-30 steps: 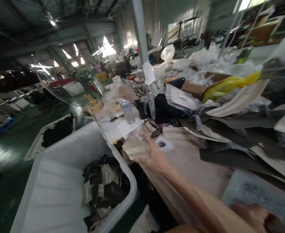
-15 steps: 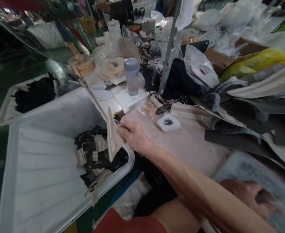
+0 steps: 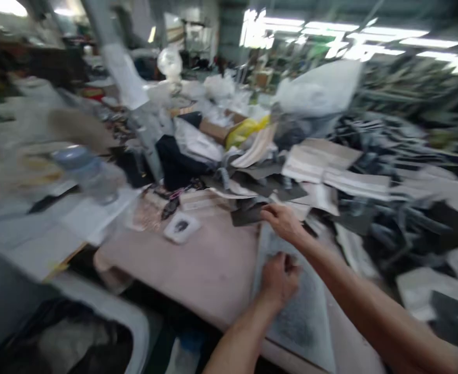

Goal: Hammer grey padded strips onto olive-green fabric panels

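Observation:
My left hand (image 3: 280,279) is closed over the grey, worn board (image 3: 302,322) in front of me, its fingers curled round something small I cannot make out. Beyond it my right hand (image 3: 284,222) reaches across the far end of the board. Its bent fingertips grip the edge of a dark grey flat piece (image 3: 246,217), though blur softens the detail. More grey and off-white flat pieces (image 3: 306,192) lie heaped past the fingers. A small white block with a dark smudge (image 3: 181,227) sits on the table to the left.
A pale plastic bin (image 3: 137,322) with dark scraps stands at lower left, beside the table (image 3: 209,259). A bottle with a blue lid (image 3: 92,176) and a metal post (image 3: 145,140) rise at the left. Piled strips and pieces (image 3: 392,223) cover the right side.
The view has swung right. My right hand has left the bin, where it held a beige flat piece, and now is at the dark grey pieces. My left hand stays curled over the board.

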`<action>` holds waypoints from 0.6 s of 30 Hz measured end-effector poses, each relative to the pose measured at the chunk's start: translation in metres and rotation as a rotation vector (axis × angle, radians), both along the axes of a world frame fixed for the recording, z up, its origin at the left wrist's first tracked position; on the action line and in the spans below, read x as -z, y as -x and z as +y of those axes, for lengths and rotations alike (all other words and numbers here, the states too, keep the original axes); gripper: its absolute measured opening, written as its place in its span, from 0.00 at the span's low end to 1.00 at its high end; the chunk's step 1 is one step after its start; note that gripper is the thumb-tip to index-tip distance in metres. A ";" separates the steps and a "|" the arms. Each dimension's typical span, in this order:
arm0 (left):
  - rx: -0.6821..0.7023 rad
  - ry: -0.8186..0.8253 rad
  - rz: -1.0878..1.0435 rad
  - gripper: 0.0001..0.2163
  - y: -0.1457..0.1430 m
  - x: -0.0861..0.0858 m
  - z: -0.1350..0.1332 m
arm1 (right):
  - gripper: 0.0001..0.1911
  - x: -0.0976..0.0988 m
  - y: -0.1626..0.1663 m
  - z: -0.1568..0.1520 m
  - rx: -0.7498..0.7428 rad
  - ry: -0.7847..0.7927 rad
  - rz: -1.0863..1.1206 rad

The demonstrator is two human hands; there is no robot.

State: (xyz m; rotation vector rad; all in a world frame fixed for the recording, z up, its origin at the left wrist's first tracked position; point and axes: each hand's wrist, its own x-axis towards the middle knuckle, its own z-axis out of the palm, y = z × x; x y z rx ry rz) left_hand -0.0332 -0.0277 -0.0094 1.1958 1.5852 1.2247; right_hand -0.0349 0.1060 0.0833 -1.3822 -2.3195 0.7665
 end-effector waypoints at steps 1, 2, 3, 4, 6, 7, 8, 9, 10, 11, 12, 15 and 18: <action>-0.010 -0.023 0.015 0.08 0.000 0.002 0.002 | 0.13 0.003 -0.027 0.010 0.087 -0.025 -0.020; -0.012 -0.025 0.034 0.09 0.000 0.004 0.006 | 0.12 0.008 -0.052 0.018 0.169 -0.047 -0.036; -0.014 -0.025 0.058 0.09 0.000 0.007 0.010 | 0.10 0.012 -0.076 0.024 0.245 -0.063 -0.044; -0.013 -0.033 0.081 0.10 0.000 0.009 0.014 | 0.10 0.018 -0.097 0.027 0.318 -0.071 -0.044; -0.015 -0.056 0.102 0.12 -0.001 0.011 0.018 | 0.08 0.031 -0.130 0.029 0.446 -0.067 -0.028; -0.019 -0.070 0.103 0.14 -0.001 0.011 0.019 | 0.08 0.038 -0.143 0.028 0.499 -0.061 -0.009; -0.025 -0.081 0.099 0.15 -0.002 0.011 0.019 | 0.07 0.044 -0.152 0.027 0.548 -0.054 0.016; -0.035 -0.089 0.094 0.16 -0.002 0.011 0.018 | 0.07 0.050 -0.158 0.027 0.592 -0.047 0.047; -0.045 -0.095 0.088 0.17 -0.003 0.010 0.018 | 0.08 0.055 -0.162 0.029 0.634 -0.040 0.083; -0.056 -0.097 0.082 0.18 -0.003 0.011 0.017 | 0.09 0.059 -0.163 0.033 0.674 -0.031 0.123; -0.066 -0.096 0.075 0.19 -0.003 0.012 0.017 | 0.10 0.061 -0.164 0.040 0.716 -0.025 0.164; -0.081 -0.084 0.069 0.22 -0.005 0.017 0.020 | 0.13 0.055 -0.162 0.068 0.823 -0.037 0.277; -0.172 -0.120 0.081 0.24 -0.007 0.020 0.023 | 0.14 0.034 -0.158 0.098 0.873 -0.109 0.350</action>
